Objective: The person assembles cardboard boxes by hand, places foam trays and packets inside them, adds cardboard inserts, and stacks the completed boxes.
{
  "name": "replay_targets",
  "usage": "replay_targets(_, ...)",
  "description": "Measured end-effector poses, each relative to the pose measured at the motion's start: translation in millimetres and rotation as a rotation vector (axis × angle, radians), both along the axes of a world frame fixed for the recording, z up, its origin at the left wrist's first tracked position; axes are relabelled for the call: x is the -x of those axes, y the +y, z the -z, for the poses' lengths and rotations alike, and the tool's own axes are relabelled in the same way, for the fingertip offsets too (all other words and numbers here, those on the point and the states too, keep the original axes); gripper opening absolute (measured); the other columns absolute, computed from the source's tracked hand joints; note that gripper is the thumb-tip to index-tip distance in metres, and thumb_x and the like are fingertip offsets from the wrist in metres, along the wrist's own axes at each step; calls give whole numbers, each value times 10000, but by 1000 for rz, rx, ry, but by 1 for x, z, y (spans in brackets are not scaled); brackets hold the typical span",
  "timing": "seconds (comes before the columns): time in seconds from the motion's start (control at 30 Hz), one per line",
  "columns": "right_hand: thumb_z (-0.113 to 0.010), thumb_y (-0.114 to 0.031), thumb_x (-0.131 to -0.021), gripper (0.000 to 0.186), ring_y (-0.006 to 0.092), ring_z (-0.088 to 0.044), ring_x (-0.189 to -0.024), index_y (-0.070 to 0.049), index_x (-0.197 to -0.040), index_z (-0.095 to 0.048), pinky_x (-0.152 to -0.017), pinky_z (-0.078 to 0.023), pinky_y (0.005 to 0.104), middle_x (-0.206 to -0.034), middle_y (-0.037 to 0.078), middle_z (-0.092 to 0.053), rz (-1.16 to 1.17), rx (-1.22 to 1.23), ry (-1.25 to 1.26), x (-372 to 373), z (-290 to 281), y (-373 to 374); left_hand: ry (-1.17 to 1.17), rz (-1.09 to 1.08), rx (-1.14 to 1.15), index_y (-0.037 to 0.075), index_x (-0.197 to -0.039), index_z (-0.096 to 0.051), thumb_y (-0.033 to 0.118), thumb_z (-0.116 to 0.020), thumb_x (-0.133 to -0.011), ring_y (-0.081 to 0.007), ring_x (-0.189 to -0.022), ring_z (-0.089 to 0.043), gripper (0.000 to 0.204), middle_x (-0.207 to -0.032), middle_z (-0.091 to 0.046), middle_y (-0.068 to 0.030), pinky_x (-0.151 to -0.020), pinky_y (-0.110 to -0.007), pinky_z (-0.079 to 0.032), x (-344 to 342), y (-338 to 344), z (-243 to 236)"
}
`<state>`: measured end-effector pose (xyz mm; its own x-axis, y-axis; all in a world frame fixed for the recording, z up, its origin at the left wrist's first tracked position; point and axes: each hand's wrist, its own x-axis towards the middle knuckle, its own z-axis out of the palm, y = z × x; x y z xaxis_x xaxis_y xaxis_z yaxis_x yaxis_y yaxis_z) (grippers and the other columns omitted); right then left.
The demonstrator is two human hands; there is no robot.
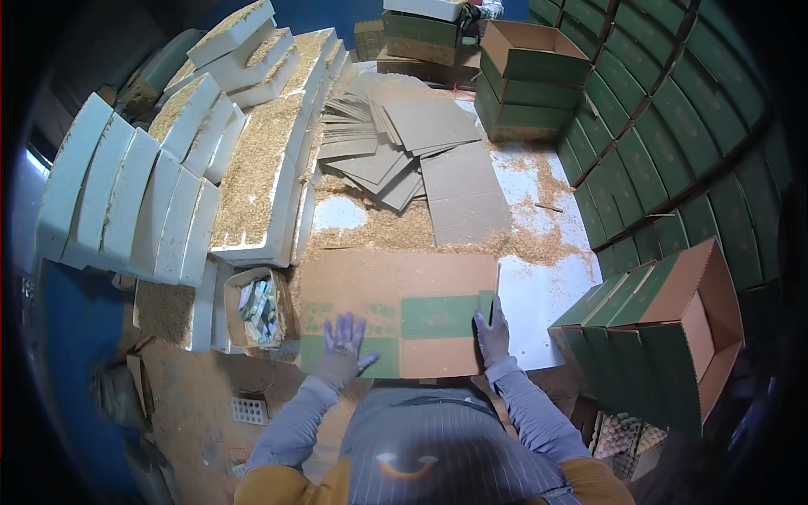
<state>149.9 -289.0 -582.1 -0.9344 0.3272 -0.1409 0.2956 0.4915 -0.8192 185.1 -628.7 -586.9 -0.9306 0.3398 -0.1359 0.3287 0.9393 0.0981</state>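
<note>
The folded box (362, 273), brown with green panels, lies flat directly in front of the person, its near edge close to the apron (421, 442). The left hand (338, 358) rests on its near left part, palm down and fingers outspread; the right hand (493, 332) lies along its right edge, fingers outstretched. Neither grip is clenched around anything. With the box merely steadied, it could skid on the loose husks (370, 231) scattered beyond it, or tip over the near side if pressed too hard there. Husks could also work into its folds and keep the flaps from lying square. A wide swing to the left of it might knock the small basket (280, 307) of packets (259, 307), which stands just beside it.

The counter (539, 303) shows white to the right of the folded box and is strewn with husks beyond it, where grey cardboard sheets (429, 126) lie in a loose, fanned heap. White foam boxes (273, 185), topped with husks, are piled to the left. To the right stand nested green boxes (623, 362), and farther right a tall wall of green cartons (665, 126). A blue wall (324, 15) closes the room far beyond; the brown floor (198, 400) shows to the near left.
</note>
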Motion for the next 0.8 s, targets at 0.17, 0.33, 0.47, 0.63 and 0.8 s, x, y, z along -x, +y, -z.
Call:
replay_targets(0.17,-657,-179,-842,485,266,-610,-951,53,-1240,-505,-860,-480,336,-1085,163,-631,196,355,-36,0,30,42,-67,154,-138,51,-1481,-209,598,-531,-848,-391,-1434,19,896,-1536,-53,-254,-1106,-625,17,12,59,-9)
replay_targets(0.33,-619,-104,-878,284,162,-612,-895,-6,-1140,-574,-820,-493,292,-1014,65,-643,284,812,90,9,-48,86,68,158,-288,88,-1477,-235,562,-486,-887,-395,-1423,-96,797,-1533,-134,-217,-1143,-561,-58,55,33,-65)
replay_targets(0.47,-578,-113,-903,245,141,-579,-975,-9,-1123,-555,-896,-455,296,-1041,53,-611,17,814,400,15,-133,75,511,-113,-379,137,-1440,-344,492,-534,-897,-404,-1395,-187,676,-1520,-206,-200,-1119,-554,-162,127,2,-181)
replay_targets(0.63,-567,-109,-846,457,270,-404,-1286,4,-1279,-473,-1110,-259,360,-1288,163,-504,9,99,661,28,-145,68,-2,77,-319,137,-1067,-686,442,-532,-917,-293,-1003,-606,373,-1014,-672,-136,-952,-423,-431,119,-6,-222)
replay_targets(0.8,-608,-252,-859,428,318,-342,-1329,-174,-1270,-517,-1103,-148,604,-1334,60,-498,-585,-884,616,29,-202,1,-600,77,-487,89,-1152,-654,340,-534,-926,-237,-887,-672,358,-1041,-689,-135,-787,-340,-503,129,-27,-236)
